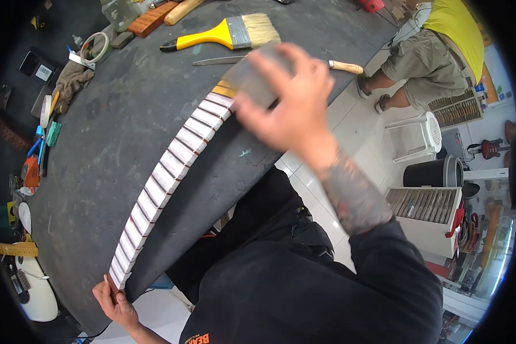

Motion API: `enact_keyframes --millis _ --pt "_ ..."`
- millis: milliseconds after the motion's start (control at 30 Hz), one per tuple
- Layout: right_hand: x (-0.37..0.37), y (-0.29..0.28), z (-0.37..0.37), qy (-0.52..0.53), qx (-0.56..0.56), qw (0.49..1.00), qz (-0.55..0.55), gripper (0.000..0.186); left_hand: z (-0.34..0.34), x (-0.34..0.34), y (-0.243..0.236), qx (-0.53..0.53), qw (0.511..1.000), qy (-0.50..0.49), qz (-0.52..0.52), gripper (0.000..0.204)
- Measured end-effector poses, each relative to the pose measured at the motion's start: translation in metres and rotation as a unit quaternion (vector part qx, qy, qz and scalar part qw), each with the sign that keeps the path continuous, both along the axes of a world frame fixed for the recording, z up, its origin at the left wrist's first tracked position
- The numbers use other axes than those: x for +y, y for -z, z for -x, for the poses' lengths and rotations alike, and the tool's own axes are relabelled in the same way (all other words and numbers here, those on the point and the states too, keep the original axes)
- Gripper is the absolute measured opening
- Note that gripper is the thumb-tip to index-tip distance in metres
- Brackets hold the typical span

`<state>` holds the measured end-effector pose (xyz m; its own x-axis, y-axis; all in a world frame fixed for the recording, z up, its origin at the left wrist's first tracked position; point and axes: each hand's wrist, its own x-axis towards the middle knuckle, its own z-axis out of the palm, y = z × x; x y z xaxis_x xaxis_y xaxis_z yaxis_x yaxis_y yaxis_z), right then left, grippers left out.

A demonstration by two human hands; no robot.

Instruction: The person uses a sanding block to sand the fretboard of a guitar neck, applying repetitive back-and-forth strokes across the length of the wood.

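Observation:
A long guitar neck [161, 175], its fretboard covered in white tape strips between the dark fret lines, lies across the dark table. My left hand [116, 304] is closed round its near-left end. Over its far end my right hand [295, 94], smeared by motion, grips a flat grey block [258, 77]; the exact kind of block is unclear. Yellowish bare wood [224, 88] shows beside the block. Just beyond lies a wide paintbrush [223, 35] with a yellow handle. A file's wooden handle [345, 67] sticks out past my right hand, its grey blade [217, 61] partly hidden.
On the dark tabletop [86, 189], a tape roll [95, 47], a cloth [71, 86] and several tools line the far and left sides. A person in a yellow shirt [456, 31] stands at the right, near a white stool [415, 137] and a black bin [433, 172].

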<state>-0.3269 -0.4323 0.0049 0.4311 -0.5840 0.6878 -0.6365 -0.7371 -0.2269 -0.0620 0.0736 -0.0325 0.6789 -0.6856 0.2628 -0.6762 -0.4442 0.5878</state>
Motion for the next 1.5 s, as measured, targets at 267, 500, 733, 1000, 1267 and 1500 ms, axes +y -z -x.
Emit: enact_keyframes --millis 267,500,733,1000,1267,1500 --pt "0.220 0.016 -0.063 -0.279 -0.105 0.952 -0.069 0.061 -0.001 -0.010 0.007 -0.022 0.999 0.020 0.013 0.064" --pt "0.018 -0.005 -0.020 -0.088 0.005 0.993 0.083 0.049 0.012 -0.031 -0.012 -0.088 0.996 0.023 0.020 0.043" --pt "-0.028 0.014 0.007 -0.022 0.007 0.997 0.067 0.052 0.017 -0.044 -0.018 -0.146 0.988 0.026 0.041 0.052" --pt "0.288 0.005 -0.103 -0.239 0.006 0.968 -0.070 0.068 0.015 -0.041 -0.014 -0.142 0.988 0.037 0.043 0.053" --pt "0.235 0.003 -0.078 -0.138 0.062 0.988 0.005 0.071 0.014 -0.037 -0.014 -0.155 0.986 0.052 0.046 0.060" --pt "0.099 0.023 -0.028 0.012 0.028 0.998 0.063 0.055 0.015 -0.041 -0.015 -0.166 0.983 0.062 0.043 0.061"
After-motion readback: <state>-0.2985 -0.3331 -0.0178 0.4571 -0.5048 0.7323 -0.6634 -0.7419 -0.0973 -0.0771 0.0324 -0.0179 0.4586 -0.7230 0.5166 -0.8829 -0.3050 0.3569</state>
